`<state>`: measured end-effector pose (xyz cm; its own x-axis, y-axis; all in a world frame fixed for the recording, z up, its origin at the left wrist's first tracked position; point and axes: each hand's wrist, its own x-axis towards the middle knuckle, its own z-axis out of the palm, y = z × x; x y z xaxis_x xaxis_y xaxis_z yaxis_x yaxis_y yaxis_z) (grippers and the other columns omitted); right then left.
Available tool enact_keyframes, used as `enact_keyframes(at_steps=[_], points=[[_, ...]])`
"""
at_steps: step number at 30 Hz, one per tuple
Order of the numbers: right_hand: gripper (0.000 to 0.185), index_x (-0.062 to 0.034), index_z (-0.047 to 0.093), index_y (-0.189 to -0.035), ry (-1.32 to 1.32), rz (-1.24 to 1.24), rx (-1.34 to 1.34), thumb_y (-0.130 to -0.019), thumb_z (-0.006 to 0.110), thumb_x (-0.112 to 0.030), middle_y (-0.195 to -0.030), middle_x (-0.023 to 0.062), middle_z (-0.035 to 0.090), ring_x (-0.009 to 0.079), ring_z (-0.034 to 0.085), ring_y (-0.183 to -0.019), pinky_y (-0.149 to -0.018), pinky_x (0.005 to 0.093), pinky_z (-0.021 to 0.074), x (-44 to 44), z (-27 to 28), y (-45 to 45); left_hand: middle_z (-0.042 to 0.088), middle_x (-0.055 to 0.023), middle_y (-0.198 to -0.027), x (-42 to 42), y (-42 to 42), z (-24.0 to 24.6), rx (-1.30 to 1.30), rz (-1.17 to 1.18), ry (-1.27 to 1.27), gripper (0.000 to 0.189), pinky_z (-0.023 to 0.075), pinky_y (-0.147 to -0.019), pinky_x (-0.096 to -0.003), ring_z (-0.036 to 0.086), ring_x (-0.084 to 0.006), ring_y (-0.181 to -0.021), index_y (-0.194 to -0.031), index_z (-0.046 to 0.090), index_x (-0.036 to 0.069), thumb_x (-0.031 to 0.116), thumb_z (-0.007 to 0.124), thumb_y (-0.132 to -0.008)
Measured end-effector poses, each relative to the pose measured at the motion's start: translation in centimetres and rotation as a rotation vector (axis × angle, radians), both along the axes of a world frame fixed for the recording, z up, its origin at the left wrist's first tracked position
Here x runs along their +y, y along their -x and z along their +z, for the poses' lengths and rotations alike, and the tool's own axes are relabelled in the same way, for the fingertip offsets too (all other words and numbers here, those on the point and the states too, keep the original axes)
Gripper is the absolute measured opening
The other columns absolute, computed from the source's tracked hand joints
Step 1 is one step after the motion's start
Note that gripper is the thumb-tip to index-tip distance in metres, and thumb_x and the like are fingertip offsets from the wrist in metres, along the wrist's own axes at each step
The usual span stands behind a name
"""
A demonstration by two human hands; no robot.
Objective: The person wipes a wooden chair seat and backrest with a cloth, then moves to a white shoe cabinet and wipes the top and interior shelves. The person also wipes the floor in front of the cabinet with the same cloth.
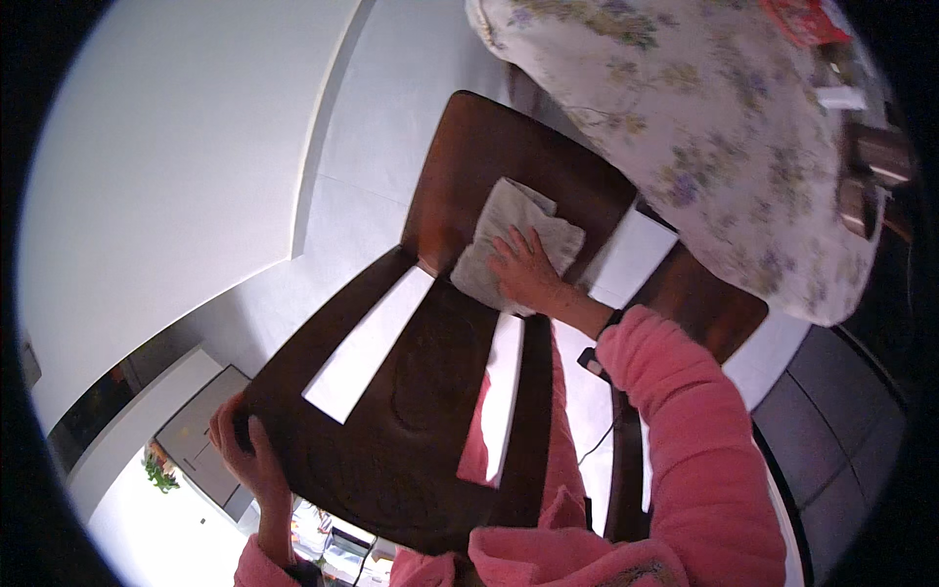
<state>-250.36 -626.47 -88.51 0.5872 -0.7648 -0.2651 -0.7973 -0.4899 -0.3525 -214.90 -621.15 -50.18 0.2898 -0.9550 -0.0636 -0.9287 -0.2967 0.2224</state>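
Observation:
Before me stands a dark brown wooden chair, its slotted backrest (411,389) nearest me and its seat (506,136) beyond. My right hand (527,273) lies spread on a greyish-beige cloth (506,213), pressing it flat against the rear of the seat, close to the foot of the backrest. One corner of the cloth is folded over. At the upper left corner of the backrest, my left hand (253,447) grips the top rail, its fingers behind the wood. The chair's legs are mostly hidden.
A table under a floral tablecloth (682,147) overhangs the seat's far right side. A second brown chair seat (704,301) is partly tucked beneath it. White wall (183,132) rises at the left. A grey cabinet (202,433) stands beyond my left hand, over pale floor tiles (359,154).

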Motion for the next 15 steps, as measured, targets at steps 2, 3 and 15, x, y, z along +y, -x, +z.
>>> enact_keyframes(at_steps=[2, 3, 15], points=[[0.077, -0.0318, 0.052, -0.148, 0.001, 0.019, -0.068, -0.079, 0.082, -0.047, -0.163, 0.0125, 0.030, 0.0468, 0.022, -0.151, -0.116, 0.0773, 0.0180, 0.4, -3.7, -2.0, 0.061, -0.0137, -0.124, 0.0, 0.1, 0.2, -0.023, 0.045, -0.057, 0.028, 0.0374, -0.111, -0.0446, 0.053, -0.0319, -0.123, -0.120, 0.065, 0.002, 0.013, 0.060, -0.095], [0.081, -0.0328, 0.049, -0.151, -0.054, 0.039, -0.090, -0.079, 0.082, -0.049, -0.165, 0.0116, 0.026, 0.0468, 0.018, -0.152, -0.116, 0.0777, 0.0151, 0.8, -5.1, -2.5, 0.061, -0.0139, -0.123, 0.2, 0.1, 0.3, -0.041, 0.042, -0.066, 0.027, 0.0371, -0.111, -0.0448, 0.053, -0.0324, -0.123, -0.119, 0.065, 0.001, 0.013, 0.060, -0.095], [0.077, -0.0242, 0.060, -0.143, 0.242, 0.100, -0.409, -0.073, 0.084, -0.047, -0.158, 0.0058, 0.048, 0.0333, 0.032, -0.152, -0.125, 0.0679, 0.0133, -15.3, -11.3, -13.2, 0.060, -0.0139, -0.113, -0.2, 0.6, 0.8, -0.190, 0.040, -0.164, 0.020, 0.0310, -0.116, -0.0494, 0.048, -0.0361, -0.128, -0.104, 0.063, 0.002, 0.002, 0.054, -0.086]])
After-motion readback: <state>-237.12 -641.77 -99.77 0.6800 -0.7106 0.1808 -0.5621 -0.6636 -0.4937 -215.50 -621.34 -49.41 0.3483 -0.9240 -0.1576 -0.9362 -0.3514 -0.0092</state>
